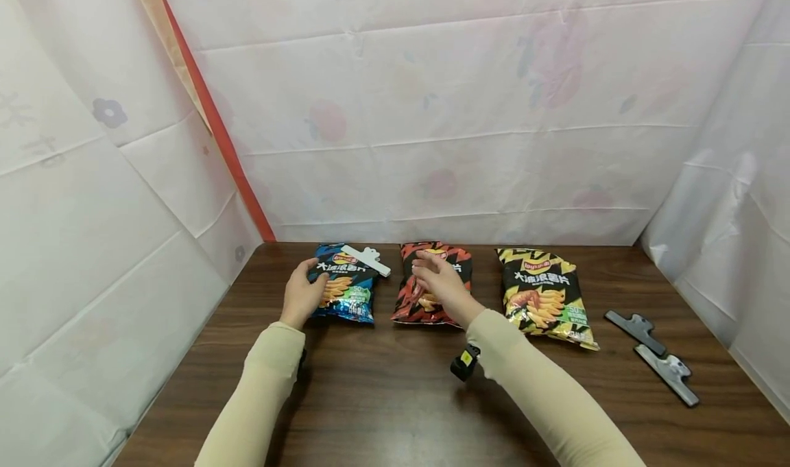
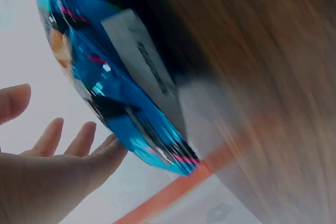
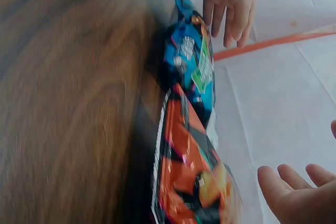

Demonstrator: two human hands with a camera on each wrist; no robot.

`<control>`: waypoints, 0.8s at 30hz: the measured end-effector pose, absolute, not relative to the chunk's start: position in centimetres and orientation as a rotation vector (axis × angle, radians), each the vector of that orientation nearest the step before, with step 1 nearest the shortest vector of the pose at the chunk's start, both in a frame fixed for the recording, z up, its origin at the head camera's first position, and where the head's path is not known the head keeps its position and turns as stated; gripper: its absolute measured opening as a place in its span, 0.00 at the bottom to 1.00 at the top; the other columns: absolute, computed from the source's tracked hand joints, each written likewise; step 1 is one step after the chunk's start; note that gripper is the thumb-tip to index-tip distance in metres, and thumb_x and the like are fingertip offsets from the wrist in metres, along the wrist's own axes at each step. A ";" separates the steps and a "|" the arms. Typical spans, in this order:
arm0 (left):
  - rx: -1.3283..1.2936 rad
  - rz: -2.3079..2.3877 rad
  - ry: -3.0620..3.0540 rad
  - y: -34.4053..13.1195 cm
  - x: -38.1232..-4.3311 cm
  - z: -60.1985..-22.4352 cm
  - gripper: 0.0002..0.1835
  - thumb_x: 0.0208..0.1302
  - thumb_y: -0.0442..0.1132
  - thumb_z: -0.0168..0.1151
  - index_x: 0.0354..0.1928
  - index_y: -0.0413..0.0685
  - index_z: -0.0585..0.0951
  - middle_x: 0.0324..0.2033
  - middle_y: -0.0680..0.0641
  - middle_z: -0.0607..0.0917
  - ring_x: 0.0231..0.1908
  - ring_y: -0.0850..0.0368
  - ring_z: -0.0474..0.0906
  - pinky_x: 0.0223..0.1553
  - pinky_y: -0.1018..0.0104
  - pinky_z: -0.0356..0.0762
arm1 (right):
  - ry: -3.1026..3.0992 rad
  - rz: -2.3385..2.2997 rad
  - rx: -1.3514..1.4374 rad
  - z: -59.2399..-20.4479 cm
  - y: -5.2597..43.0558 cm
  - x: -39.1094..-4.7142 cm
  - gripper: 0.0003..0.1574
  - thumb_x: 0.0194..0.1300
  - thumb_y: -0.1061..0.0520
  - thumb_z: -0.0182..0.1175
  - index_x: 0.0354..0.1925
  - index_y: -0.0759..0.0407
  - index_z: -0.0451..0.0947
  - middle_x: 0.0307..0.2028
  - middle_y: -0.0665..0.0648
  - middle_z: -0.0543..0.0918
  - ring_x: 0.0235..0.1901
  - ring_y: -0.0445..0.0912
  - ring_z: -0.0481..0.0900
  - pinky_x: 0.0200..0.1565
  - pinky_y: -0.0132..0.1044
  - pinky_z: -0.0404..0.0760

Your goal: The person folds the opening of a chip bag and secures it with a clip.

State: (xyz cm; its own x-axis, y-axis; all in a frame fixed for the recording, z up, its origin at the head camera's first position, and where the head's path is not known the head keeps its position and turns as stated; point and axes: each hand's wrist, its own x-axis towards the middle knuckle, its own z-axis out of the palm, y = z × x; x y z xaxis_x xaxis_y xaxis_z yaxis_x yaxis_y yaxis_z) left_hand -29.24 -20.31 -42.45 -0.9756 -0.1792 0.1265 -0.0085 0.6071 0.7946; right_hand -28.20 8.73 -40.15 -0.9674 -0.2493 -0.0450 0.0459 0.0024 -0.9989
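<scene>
A blue potato chip bag [image 1: 353, 294] lies at the left of the row, with a white bag clip [image 1: 376, 267] across its top right corner. My left hand [image 1: 302, 294] is at the bag's left edge, its fingers relaxed and not curled around it; the left wrist view shows fingertips [image 2: 107, 148] beside the blue foil, contact uncertain. Over the red potato chip bag [image 1: 407, 306] in the middle hovers my right hand [image 1: 447, 289], hiding part of it. In the right wrist view that hand's loose fingers [image 3: 286, 177] hold nothing and are apart from the red bag.
To the right lies a yellow and black potato chip bag [image 1: 543, 295]. Beyond it, two grey bag clips [image 1: 636, 328] lie on the brown wooden table [image 1: 370, 412]. White patterned sheets [image 1: 432, 110] hang at the back and both sides.
</scene>
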 end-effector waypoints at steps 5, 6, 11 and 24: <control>0.075 -1.336 -2.589 -18.5 -28.9 -42.3 0.28 0.73 0.43 0.54 0.72 0.47 0.64 0.70 0.39 0.66 0.59 0.38 0.71 0.58 0.44 0.71 | 2.101 -2.094 -0.201 -40.1 10.6 -28.5 0.32 0.76 0.55 0.50 0.74 0.56 0.57 0.70 0.66 0.63 0.70 0.57 0.64 0.67 0.51 0.68; 0.061 -1.358 -2.578 -18.1 -28.8 -42.3 0.28 0.73 0.43 0.54 0.72 0.48 0.64 0.70 0.39 0.66 0.59 0.38 0.72 0.56 0.44 0.73 | 2.106 -2.102 -0.192 -40.1 11.0 -28.5 0.32 0.76 0.56 0.49 0.74 0.56 0.56 0.70 0.66 0.63 0.70 0.57 0.64 0.67 0.51 0.68; -0.063 -1.495 -2.529 -15.9 -28.4 -42.2 0.29 0.72 0.43 0.56 0.72 0.47 0.63 0.71 0.40 0.65 0.67 0.38 0.67 0.61 0.45 0.72 | 2.129 -2.128 -0.129 -40.5 13.1 -29.0 0.33 0.77 0.56 0.48 0.75 0.56 0.54 0.71 0.65 0.61 0.70 0.58 0.63 0.68 0.52 0.67; -0.221 -1.663 -2.600 -12.0 -28.3 -42.8 0.33 0.71 0.49 0.57 0.73 0.47 0.61 0.72 0.39 0.64 0.72 0.39 0.59 0.70 0.46 0.61 | 2.257 -2.064 -0.024 -42.3 16.5 -29.4 0.35 0.76 0.52 0.50 0.76 0.55 0.53 0.73 0.64 0.58 0.72 0.58 0.60 0.70 0.56 0.62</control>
State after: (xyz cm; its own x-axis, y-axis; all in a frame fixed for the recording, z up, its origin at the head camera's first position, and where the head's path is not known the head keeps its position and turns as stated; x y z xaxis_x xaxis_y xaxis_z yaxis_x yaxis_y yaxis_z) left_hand -28.32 -11.97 -42.76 -0.9887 0.0946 0.1160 0.1450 0.4124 0.8994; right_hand -29.38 16.50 -42.29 -0.9964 -0.0677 -0.0508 0.0446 0.0908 -0.9949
